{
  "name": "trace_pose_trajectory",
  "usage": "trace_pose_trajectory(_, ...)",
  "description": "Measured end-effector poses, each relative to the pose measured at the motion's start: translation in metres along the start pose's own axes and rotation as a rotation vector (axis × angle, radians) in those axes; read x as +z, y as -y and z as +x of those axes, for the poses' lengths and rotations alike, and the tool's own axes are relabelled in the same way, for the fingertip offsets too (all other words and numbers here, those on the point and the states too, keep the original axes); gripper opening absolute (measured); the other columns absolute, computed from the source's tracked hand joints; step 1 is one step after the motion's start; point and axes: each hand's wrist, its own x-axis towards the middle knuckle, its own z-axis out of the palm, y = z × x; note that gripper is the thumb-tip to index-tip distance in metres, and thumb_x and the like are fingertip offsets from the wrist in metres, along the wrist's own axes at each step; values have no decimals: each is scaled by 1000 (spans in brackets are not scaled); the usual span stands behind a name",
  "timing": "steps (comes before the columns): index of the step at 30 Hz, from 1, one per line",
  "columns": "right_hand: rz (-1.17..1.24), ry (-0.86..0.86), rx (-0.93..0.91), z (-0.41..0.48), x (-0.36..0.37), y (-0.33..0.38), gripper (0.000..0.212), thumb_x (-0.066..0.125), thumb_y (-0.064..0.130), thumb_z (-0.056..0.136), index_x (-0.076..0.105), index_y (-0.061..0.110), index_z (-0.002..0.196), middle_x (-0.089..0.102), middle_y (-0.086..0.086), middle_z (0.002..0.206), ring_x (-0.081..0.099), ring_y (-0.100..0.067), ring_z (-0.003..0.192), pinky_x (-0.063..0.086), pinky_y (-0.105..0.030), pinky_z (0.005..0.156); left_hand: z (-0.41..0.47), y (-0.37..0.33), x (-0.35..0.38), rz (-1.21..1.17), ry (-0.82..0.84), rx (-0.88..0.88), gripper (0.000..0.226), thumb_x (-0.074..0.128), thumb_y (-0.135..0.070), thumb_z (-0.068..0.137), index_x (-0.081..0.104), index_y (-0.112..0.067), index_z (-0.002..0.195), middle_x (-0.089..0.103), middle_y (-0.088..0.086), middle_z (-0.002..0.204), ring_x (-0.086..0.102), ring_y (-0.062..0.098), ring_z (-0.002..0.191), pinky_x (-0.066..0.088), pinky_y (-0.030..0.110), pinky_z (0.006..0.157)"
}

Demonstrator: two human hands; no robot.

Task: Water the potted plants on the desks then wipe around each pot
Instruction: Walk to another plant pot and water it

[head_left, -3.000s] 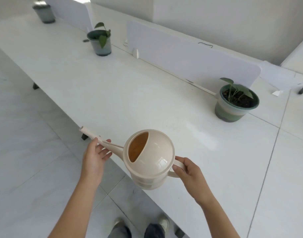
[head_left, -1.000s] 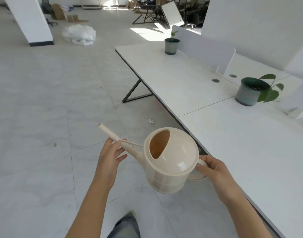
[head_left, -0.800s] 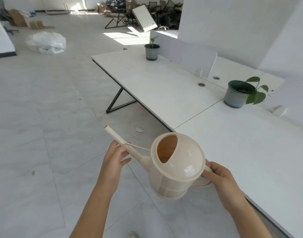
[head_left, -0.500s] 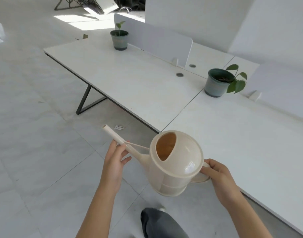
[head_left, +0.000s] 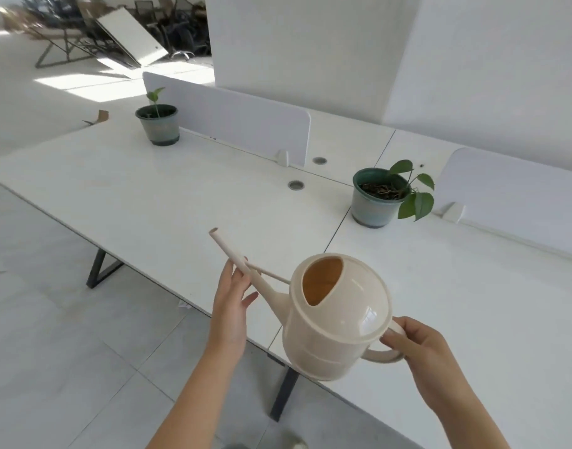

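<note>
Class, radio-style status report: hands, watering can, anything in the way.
Right hand grips watering can handle; left hand supports spout. Can upright, not pouring. Nothing between it and nearest pot.

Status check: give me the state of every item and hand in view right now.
Cream plastic watering can: upright, held in the air, spout raised, not pouring.
Right hand: grips the can's handle.
Left hand: straight fingers support the spout.
Near green pot with leafy plant: upright on white desk.
Far green pot with seedling: upright on desk.
</note>
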Motion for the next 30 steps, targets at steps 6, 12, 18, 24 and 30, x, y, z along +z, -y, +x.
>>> trace_pose_trajectory(6,23,-218,-18,39,-9,12,13,60,8,82,66,6,70,65,0,66,61,-12,69,46,-34,85,73,10,44,-14,181,-48,54,52,-27,80,45,-20,133,51,-10,108,49,13,111,45,33,84)
trace_pose_trajectory(12,74,-533,-1,53,-9,26,48,79,50,52,66,6,67,68,-1,67,66,-19,76,53,-28,74,139,25,101,29,447,-253,45,47,-18,92,40,-37,132,55,-4,99,61,17,93,50,30,70)
trace_pose_trajectory(18,76,-828,39,58,0,42,72,75,71,29,68,10,66,66,2,62,66,-12,66,52,-20,65,187,40,151,130,671,-410,48,44,-22,93,35,-36,138,58,4,106,62,18,82,53,32,68)
trace_pose_trajectory(24,28,-996,95,68,11,58,15,71,11,74,64,-1,67,59,-12,67,57,-29,71,44,-39,75,204,62,180,172,783,-523,44,42,-30,95,36,-17,136,56,8,110,63,19,81,53,30,62)
trace_pose_trajectory(30,-72,-1108,91,89,22,73,18,69,14,77,61,8,61,54,-9,63,52,-27,68,37,-32,57,217,70,207,209,797,-595,45,37,-40,96,39,-15,133,51,9,106,58,19,82,52,33,65)
